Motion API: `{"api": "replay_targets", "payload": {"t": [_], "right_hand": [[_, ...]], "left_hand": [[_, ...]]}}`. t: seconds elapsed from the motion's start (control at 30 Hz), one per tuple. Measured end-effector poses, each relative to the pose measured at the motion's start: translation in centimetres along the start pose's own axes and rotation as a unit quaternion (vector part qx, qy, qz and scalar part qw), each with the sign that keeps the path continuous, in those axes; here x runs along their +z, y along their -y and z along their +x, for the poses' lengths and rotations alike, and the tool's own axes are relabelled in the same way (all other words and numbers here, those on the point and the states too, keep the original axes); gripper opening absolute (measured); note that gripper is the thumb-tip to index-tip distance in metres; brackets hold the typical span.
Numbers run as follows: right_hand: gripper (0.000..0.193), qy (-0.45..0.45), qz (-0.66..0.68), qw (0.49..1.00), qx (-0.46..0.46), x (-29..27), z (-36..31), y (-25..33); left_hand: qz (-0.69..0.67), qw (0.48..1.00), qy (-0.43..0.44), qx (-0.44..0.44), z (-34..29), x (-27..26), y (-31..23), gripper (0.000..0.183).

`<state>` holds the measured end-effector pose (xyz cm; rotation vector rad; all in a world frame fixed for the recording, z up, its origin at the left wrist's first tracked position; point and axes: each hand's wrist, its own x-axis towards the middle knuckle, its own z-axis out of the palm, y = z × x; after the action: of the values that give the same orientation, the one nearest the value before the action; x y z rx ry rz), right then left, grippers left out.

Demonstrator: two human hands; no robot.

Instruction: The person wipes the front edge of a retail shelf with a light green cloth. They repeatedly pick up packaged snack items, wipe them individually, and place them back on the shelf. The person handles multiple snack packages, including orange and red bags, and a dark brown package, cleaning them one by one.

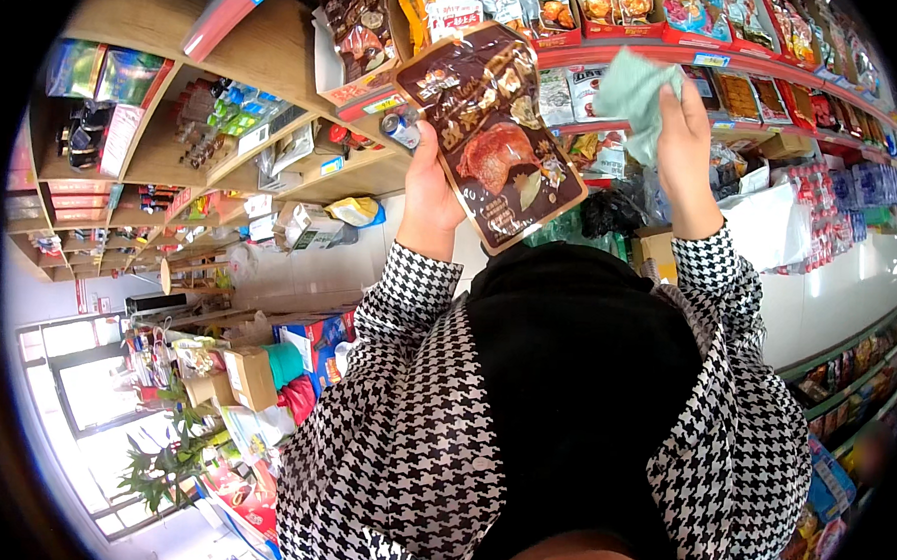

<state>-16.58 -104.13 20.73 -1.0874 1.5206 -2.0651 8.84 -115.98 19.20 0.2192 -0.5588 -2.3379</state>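
Observation:
My left hand (434, 194) grips a large brown food pouch (500, 142) by its left edge, with the thumb over the front. The pouch has a picture of cooked meat on it and is held tilted in front of the shelves. Up and to the right, my right hand (687, 140) pinches a pale green cloth (632, 96), which hangs from the fingers apart from the pouch. Behind the pouch, a box of similar dark pouches (362, 38) stands on the shelf.
Red-edged shelves (618, 55) full of snack packets curve across the top. Wooden shelves (275, 122) with small goods stand at the left. Bottle packs (822, 218) are stacked at the right. Cartons (251, 377) and a plant (165, 458) are at the lower left.

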Motion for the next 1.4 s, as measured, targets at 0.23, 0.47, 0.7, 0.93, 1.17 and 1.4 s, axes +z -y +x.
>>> {"api": "replay_targets", "payload": {"t": [0.23,0.47,0.7,0.93,1.17,1.4], "right_hand": [[0.040,0.094,-0.125,0.965,-0.211,7.5,-0.6,3.6],[0.051,0.227,-0.237,0.911,-0.251,6.9,-3.6,1.4],[0.046,0.340,-0.220,0.884,-0.233,2.2,-4.0,0.6],[0.032,0.324,-0.213,0.913,-0.126,-0.7,-5.3,-0.1],[0.026,0.263,-0.291,0.919,-0.047,-2.7,-4.5,-2.4],[0.040,0.216,-0.064,0.967,0.123,1.2,-0.9,-1.3]], "left_hand": [[-0.008,0.998,0.024,-0.060,-0.1,1.2,1.3,0.067],[-0.031,0.999,0.009,-0.012,0.1,0.5,0.3,0.066],[-0.088,0.995,0.043,-0.027,0.2,-0.3,-0.6,0.066],[-0.126,0.990,0.061,-0.030,0.0,-0.4,-2.2,0.062],[-0.119,0.992,0.044,-0.029,-0.2,-0.9,-2.6,0.062],[-0.092,0.990,0.077,-0.072,0.3,-0.7,-1.2,0.066]]}}
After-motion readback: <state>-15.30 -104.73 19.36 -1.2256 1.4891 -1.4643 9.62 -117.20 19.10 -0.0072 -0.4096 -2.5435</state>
